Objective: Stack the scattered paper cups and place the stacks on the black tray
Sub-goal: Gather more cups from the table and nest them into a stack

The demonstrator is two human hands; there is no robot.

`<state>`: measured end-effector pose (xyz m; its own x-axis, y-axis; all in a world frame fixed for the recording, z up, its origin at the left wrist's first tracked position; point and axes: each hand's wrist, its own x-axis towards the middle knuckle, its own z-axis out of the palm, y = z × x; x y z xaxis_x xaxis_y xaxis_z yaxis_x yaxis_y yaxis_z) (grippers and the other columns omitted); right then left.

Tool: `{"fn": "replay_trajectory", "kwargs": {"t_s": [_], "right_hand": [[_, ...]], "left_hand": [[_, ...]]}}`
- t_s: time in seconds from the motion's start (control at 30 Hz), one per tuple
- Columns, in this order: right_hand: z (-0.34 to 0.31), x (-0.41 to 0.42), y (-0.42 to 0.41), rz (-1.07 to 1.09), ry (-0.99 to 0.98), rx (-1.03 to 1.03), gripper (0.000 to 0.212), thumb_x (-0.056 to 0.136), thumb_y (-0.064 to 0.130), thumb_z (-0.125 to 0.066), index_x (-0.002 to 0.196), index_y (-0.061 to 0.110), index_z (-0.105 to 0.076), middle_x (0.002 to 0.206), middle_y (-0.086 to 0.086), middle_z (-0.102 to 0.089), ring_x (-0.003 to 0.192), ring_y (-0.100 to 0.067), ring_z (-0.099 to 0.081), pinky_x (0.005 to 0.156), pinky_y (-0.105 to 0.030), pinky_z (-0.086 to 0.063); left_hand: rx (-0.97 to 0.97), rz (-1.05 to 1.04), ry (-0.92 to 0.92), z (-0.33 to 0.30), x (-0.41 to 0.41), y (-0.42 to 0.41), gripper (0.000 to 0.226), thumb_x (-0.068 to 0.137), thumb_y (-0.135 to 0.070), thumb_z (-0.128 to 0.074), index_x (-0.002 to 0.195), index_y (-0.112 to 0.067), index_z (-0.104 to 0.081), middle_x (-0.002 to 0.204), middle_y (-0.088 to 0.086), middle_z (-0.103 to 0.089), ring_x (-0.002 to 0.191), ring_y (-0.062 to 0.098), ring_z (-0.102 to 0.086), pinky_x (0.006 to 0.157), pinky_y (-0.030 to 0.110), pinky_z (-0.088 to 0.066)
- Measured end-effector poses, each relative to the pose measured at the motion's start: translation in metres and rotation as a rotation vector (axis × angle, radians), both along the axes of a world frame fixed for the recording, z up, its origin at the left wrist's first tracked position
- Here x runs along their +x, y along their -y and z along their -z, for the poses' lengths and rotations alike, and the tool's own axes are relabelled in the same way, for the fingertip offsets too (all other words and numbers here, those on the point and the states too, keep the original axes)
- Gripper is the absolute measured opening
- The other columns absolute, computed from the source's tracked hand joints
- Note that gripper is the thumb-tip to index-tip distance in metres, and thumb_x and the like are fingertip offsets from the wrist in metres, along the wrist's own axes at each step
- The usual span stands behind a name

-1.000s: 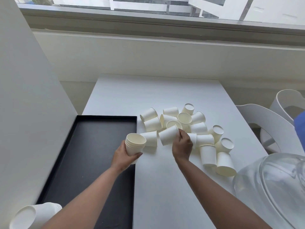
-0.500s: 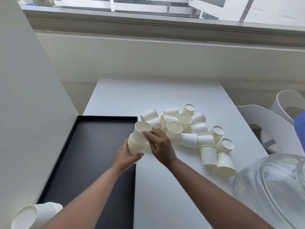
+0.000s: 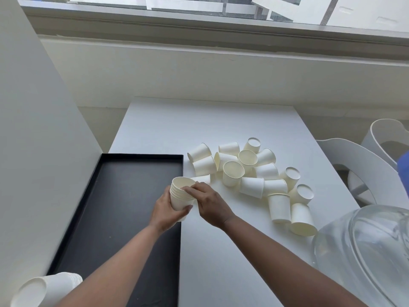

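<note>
Presently, my left hand (image 3: 169, 209) grips the nested cup stack (image 3: 180, 194) upright over the black tray's (image 3: 124, 196) right edge. My right hand (image 3: 210, 202) pinches its rim, fingers curled. The loose paper cups (image 3: 254, 173) lie to the right on the white table (image 3: 199, 129), mostly on their sides, nearer my right hand.

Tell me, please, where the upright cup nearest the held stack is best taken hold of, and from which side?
The upright cup stands mouth up, its near side facing bare table. Probably best: pinch its side wall below the rim, coming from above and the near side with the right hand, since cups crowd its far side. The left hand holds the stack.
</note>
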<state>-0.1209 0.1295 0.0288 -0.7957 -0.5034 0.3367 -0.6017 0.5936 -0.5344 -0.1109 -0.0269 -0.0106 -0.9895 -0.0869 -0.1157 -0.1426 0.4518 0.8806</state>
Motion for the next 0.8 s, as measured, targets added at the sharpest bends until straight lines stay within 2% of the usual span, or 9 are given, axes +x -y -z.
{"fn": "replay_trajectory", "kwargs": {"t_s": [0.1,0.2,0.3,0.4,0.47,0.53,0.7,0.8], "right_hand": [[0.003,-0.004,0.000,0.111,0.108,-0.151,0.042,0.086,-0.009,-0.043,0.124,0.003,-0.056,0.116,-0.018,-0.059,0.110,-0.030,-0.053,0.096,-0.027,-0.040],[0.008,-0.014,-0.003,0.424,0.217,-0.357,0.035,0.087,-0.004,-0.050,0.120,0.005,-0.058,0.118,-0.013,-0.059,0.114,-0.026,-0.053,0.098,-0.022,-0.036],[0.015,-0.026,-0.009,0.639,0.565,-0.369,0.047,0.088,0.011,-0.058,0.132,0.009,-0.043,0.131,-0.013,-0.051,0.123,-0.025,-0.047,0.103,-0.030,-0.035],[0.022,-0.033,-0.010,0.739,0.883,-0.369,0.062,0.089,0.024,-0.059,0.140,0.013,-0.026,0.140,-0.013,-0.043,0.127,-0.028,-0.044,0.100,-0.034,-0.039],[0.026,-0.038,-0.006,0.759,0.909,-0.273,0.061,0.090,0.024,-0.058,0.140,0.012,-0.026,0.137,-0.013,-0.048,0.125,-0.029,-0.046,0.095,-0.034,-0.043],[0.030,-0.042,-0.002,0.793,0.886,-0.233,0.054,0.090,0.021,-0.058,0.137,0.011,-0.033,0.130,-0.013,-0.055,0.121,-0.028,-0.050,0.093,-0.034,-0.046],[0.037,-0.047,0.001,0.876,0.805,-0.253,0.024,0.089,0.011,-0.056,0.112,0.008,-0.060,0.114,-0.013,-0.065,0.106,-0.029,-0.059,0.086,-0.037,-0.052],[0.037,-0.046,0.000,0.907,0.740,-0.259,0.018,0.090,0.010,-0.054,0.103,0.006,-0.065,0.109,-0.013,-0.067,0.102,-0.029,-0.060,0.086,-0.033,-0.049]], "left_hand": [[-0.017,-0.022,0.000,0.005,-0.003,0.002,0.062,0.066,-0.028,-0.082,0.118,-0.022,-0.049,0.099,-0.004,-0.062,0.093,0.020,-0.059,0.082,0.034,-0.049],[-0.012,-0.065,0.017,0.007,-0.006,0.006,0.058,0.066,-0.028,-0.082,0.113,-0.021,-0.050,0.099,-0.004,-0.060,0.093,0.020,-0.057,0.082,0.034,-0.048],[-0.002,-0.082,0.025,0.010,-0.008,0.011,0.057,0.065,-0.029,-0.083,0.111,-0.022,-0.050,0.100,-0.005,-0.060,0.094,0.019,-0.057,0.082,0.033,-0.047],[0.010,-0.092,0.033,0.012,-0.009,0.013,0.060,0.064,-0.030,-0.084,0.112,-0.023,-0.048,0.100,-0.007,-0.059,0.094,0.018,-0.056,0.080,0.030,-0.044],[0.010,-0.099,0.038,0.013,-0.010,0.015,0.062,0.063,-0.030,-0.085,0.113,-0.022,-0.049,0.101,-0.007,-0.059,0.095,0.018,-0.056,0.082,0.031,-0.045],[0.009,-0.104,0.040,0.013,-0.010,0.015,0.064,0.063,-0.031,-0.085,0.115,-0.021,-0.049,0.101,-0.006,-0.059,0.096,0.018,-0.056,0.083,0.032,-0.046],[0.021,-0.109,0.049,0.013,-0.011,0.021,0.063,0.063,-0.031,-0.085,0.114,-0.022,-0.049,0.105,-0.004,-0.061,0.100,0.021,-0.058,0.089,0.039,-0.049],[0.022,-0.122,0.052,0.013,-0.011,0.025,0.061,0.063,-0.031,-0.085,0.111,-0.024,-0.049,0.105,-0.003,-0.061,0.101,0.023,-0.058,0.090,0.041,-0.049]]}}
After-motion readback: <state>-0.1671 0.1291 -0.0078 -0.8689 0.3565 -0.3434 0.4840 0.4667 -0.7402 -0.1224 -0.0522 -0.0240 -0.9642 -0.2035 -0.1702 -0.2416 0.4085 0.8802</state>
